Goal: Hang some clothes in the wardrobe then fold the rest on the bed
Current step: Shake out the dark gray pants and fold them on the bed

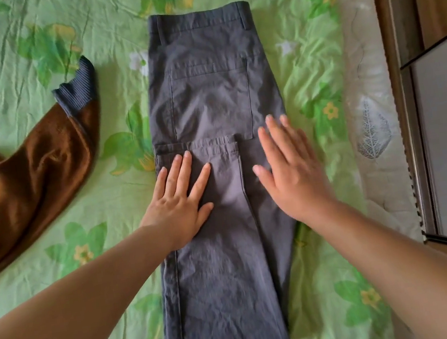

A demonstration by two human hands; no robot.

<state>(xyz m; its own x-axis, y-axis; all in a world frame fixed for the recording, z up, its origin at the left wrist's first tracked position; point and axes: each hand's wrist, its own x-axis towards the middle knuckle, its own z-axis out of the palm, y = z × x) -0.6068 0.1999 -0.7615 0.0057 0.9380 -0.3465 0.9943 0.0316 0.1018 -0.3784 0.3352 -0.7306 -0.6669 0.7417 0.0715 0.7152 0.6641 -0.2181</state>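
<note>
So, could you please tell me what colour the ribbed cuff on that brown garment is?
Blue-grey, on the brown garment's ribbed cuff, in the head view.

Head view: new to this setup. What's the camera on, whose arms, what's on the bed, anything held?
No machine here: one camera worn on a person's head, looking down at their bare arms. Grey trousers lie on a green flowered bed sheet, legs folded up toward the waistband. The left hand presses flat on the folded leg; the right hand, blurred, lies flat over the trousers. Neither grips anything. A brown garment with a grey ribbed cuff lies to the left, apart from the trousers.
</note>
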